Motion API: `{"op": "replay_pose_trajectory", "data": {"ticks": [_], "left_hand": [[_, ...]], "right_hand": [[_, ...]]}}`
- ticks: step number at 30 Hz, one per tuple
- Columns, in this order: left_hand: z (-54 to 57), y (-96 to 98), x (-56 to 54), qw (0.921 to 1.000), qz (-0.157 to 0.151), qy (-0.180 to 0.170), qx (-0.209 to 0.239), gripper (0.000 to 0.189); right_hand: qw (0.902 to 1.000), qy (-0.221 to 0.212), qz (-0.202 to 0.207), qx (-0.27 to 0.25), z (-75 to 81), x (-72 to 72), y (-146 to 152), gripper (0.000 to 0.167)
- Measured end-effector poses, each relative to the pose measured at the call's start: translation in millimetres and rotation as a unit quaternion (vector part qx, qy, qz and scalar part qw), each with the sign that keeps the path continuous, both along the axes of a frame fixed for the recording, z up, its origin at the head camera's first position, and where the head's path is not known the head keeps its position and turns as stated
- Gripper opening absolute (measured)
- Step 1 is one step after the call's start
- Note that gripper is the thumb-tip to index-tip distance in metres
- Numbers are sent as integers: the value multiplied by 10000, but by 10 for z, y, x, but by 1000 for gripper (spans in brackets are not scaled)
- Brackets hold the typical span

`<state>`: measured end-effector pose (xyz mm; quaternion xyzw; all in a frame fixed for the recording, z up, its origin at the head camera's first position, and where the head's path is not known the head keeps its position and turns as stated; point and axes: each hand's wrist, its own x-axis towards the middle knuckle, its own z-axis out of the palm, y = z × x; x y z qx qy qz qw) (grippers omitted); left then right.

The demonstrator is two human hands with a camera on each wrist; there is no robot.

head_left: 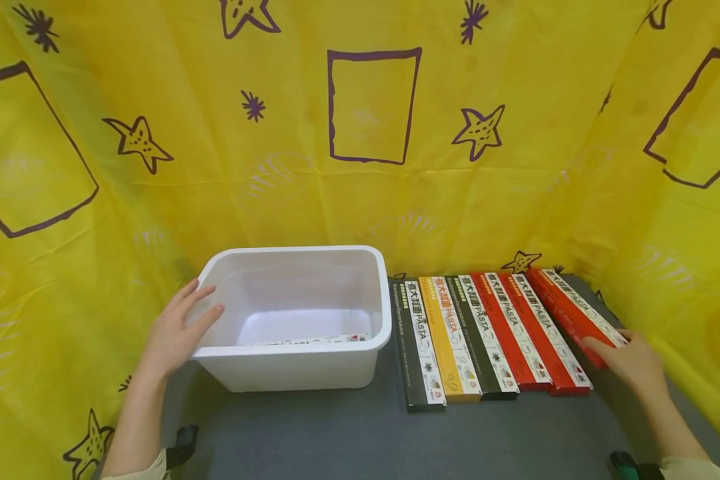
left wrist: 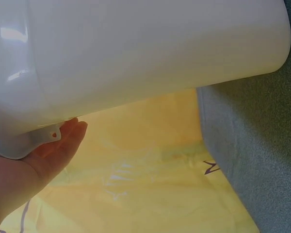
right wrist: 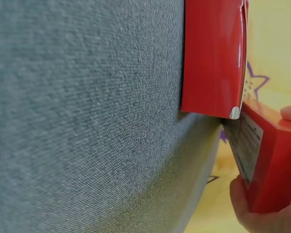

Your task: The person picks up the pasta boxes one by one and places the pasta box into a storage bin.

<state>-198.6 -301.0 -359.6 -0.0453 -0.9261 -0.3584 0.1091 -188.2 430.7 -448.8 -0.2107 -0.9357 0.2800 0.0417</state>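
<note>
Lower right: right hand (head_left: 634, 363) closed on rightmost red box (head_left: 561, 303) | left hand (head_left: 175, 330) pinches tub (head_left: 297, 371) rim | likely pickup; calls for lifting

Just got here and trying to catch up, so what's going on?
A person's right hand grips the near end of the rightmost red pasta box, while their left hand holds the left rim of a white bin. Five other pasta boxes lie in a row on the grey table: two black, one yellow, two red. Inside the bin, a printed white strip shows just above the near rim.
</note>
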Motion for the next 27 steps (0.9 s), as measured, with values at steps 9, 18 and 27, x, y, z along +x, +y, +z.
{"op": "replay_pose_trajectory", "data": {"ticks": [9, 18, 27], "left_hand": [[3, 15, -5, 10000, -42, 8, 13, 62], [-19, -18, -17, 10000, 5, 20, 45, 61], [-10, -2, -11, 10000, 7, -38, -3, 62]], "right_hand": [[9992, 341, -182, -35, 89, 147, -104, 93], [9977, 652, 118, 109, 311, 240, -271, 88], [9959, 770, 478, -17, 557, 273, -586, 87]]}}
